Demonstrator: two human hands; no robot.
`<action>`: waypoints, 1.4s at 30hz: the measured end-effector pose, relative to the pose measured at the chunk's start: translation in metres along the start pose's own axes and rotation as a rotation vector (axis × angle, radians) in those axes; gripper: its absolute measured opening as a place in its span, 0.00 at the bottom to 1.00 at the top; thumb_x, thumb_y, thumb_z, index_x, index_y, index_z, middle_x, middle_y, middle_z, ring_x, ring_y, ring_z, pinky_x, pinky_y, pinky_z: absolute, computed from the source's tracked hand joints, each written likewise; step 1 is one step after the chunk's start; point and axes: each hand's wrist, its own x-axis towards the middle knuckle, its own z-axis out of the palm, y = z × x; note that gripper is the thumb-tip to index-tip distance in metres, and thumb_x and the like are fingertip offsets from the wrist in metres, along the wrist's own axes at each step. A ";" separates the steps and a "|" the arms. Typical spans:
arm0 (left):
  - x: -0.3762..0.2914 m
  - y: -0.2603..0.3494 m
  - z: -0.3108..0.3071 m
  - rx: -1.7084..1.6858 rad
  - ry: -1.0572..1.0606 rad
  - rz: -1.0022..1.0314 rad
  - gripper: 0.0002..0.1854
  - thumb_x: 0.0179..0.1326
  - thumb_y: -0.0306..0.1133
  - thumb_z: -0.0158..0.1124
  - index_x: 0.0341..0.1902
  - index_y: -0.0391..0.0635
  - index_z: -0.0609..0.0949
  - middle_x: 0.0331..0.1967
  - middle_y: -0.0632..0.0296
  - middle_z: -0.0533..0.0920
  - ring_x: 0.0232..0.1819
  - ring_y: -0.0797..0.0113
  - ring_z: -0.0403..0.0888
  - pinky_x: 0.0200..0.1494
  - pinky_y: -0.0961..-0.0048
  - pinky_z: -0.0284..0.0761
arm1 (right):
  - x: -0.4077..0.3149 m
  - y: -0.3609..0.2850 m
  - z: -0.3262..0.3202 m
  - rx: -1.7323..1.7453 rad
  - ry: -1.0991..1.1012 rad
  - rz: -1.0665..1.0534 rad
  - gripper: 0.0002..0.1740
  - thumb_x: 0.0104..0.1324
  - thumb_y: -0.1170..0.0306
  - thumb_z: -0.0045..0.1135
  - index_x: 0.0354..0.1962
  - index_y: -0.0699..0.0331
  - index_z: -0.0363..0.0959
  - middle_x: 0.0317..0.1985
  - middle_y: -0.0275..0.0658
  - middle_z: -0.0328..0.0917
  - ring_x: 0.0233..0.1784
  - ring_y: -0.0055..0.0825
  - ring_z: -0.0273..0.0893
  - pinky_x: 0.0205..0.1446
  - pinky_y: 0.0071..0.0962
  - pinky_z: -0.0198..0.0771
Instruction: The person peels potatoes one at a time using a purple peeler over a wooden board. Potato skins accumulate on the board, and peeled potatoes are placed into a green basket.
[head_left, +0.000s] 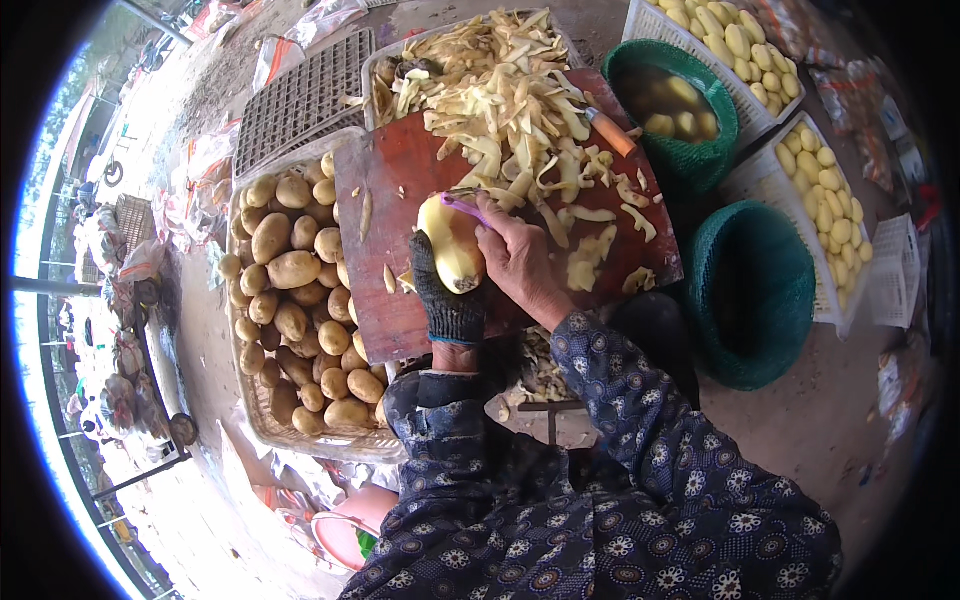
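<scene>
My left hand (444, 300), in a dark knitted glove, grips a large potato (454, 251) above a reddish-brown wooden board (390, 161). Most of the potato's visible side is pale and peeled, with a brown patch at its lower end. A purple-handled vegetable peeler (466, 206) is held in my bare right hand (519, 253), its head at the potato's upper end. Potato peelings (517, 112) are heaped on the far part of the board, and loose strips lie right of my right hand. A knife with an orange-brown handle (611, 133) rests by the board's right edge.
Unpeeled potatoes (292, 270) fill a crate on the left. Right of the board stand a green bucket (716, 161) holding potatoes in water and a second green bucket (750, 300) with a dark inside. Peeled potatoes fill white crates (750, 161) farther right. A pink bucket (367, 506) sits lower left.
</scene>
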 end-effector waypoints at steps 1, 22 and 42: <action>0.002 0.003 0.001 -0.163 -0.014 -0.116 0.27 0.57 0.40 0.63 0.57 0.41 0.70 0.53 0.54 0.75 0.53 0.59 0.74 0.57 0.64 0.70 | -0.001 -0.003 -0.005 -0.020 -0.012 0.008 0.22 0.60 0.71 0.52 0.53 0.67 0.71 0.27 0.57 0.74 0.33 0.53 0.76 0.38 0.43 0.71; -0.003 -0.022 -0.020 -0.502 -0.174 -0.340 0.36 0.61 0.57 0.56 0.62 0.41 0.67 0.52 0.52 0.75 0.51 0.56 0.76 0.54 0.60 0.74 | -0.054 -0.008 -0.038 0.006 -0.098 -0.042 0.21 0.60 0.74 0.53 0.52 0.67 0.72 0.23 0.53 0.74 0.26 0.49 0.75 0.31 0.39 0.71; -0.009 -0.006 0.000 -0.214 -0.002 -0.100 0.30 0.64 0.49 0.54 0.64 0.42 0.66 0.57 0.52 0.72 0.56 0.57 0.72 0.57 0.61 0.72 | -0.011 -0.015 -0.093 0.095 -0.221 0.058 0.21 0.63 0.77 0.48 0.54 0.71 0.70 0.39 0.55 0.80 0.37 0.30 0.82 0.38 0.28 0.74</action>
